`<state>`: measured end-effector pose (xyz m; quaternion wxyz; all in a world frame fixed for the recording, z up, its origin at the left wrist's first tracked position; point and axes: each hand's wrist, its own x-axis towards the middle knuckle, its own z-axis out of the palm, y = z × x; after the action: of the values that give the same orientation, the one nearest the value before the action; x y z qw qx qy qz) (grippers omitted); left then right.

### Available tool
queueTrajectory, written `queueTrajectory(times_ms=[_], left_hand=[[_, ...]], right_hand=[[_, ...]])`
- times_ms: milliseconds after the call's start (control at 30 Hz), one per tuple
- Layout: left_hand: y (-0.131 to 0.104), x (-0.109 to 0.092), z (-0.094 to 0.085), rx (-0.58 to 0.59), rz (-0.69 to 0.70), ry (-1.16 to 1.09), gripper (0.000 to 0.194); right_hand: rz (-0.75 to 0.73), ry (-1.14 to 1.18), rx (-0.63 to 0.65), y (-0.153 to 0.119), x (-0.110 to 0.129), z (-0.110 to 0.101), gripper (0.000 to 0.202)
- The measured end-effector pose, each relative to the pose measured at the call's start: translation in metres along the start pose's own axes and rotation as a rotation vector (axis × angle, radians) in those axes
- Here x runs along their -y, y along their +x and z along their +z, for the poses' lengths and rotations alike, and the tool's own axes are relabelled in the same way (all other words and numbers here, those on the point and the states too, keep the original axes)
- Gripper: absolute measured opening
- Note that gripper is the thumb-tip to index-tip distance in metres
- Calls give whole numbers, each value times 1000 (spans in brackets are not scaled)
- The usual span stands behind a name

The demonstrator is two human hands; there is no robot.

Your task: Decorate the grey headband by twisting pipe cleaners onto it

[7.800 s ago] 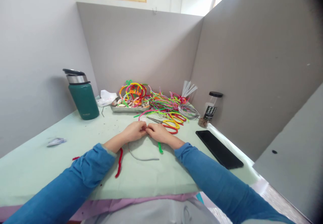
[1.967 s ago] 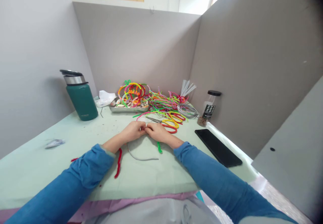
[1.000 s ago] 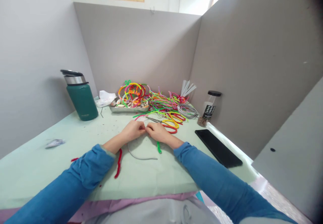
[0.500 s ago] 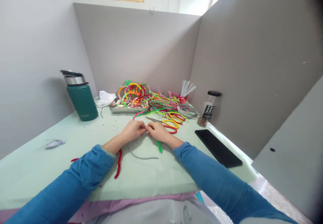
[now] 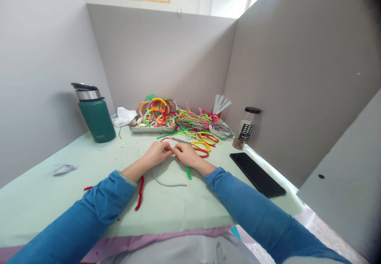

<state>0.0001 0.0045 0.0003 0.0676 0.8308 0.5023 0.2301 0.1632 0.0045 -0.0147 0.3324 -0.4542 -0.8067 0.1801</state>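
Both of my hands meet above the middle of the table with fingertips pinched together. A pink pipe cleaner (image 5: 166, 139) curves up behind them, and its lower end goes out of sight at the fingers. My left hand (image 5: 157, 153) and my right hand (image 5: 185, 153) both seem to grip it. Scissors with yellow and red handles (image 5: 201, 145) lie just past my right hand. Under my wrists are a grey wire (image 5: 169, 185), a red pipe cleaner piece (image 5: 139, 194) and a green pipe cleaner piece (image 5: 188, 172).
Behind, a metal tray (image 5: 151, 130) stands beside a heap of pipe cleaners (image 5: 193, 119) and a wire coil (image 5: 222, 131). A green bottle (image 5: 98, 121) is at left. On the right are a jar (image 5: 245, 129) and a black phone (image 5: 257, 174). Grey partitions (image 5: 166, 53) enclose the table.
The pink pipe cleaner's visible part has bent over and shifted slightly right behind my fingers. My hands stay pinched in nearly the same place.
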Motion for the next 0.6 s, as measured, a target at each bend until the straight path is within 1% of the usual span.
queueTrajectory(times_ms=[200,433,600], left_hand=[[0,1,-1,30,10,-5,21],[-2,-1,-2,57,-14,-37,20],[-2,-3,-1,54,-45,-53,19]], right_hand=[[1,-17,20,0,0,0,23],[-27,-16,29,0,-1,0,20],[-30,-15,40,1,-3,1,20]])
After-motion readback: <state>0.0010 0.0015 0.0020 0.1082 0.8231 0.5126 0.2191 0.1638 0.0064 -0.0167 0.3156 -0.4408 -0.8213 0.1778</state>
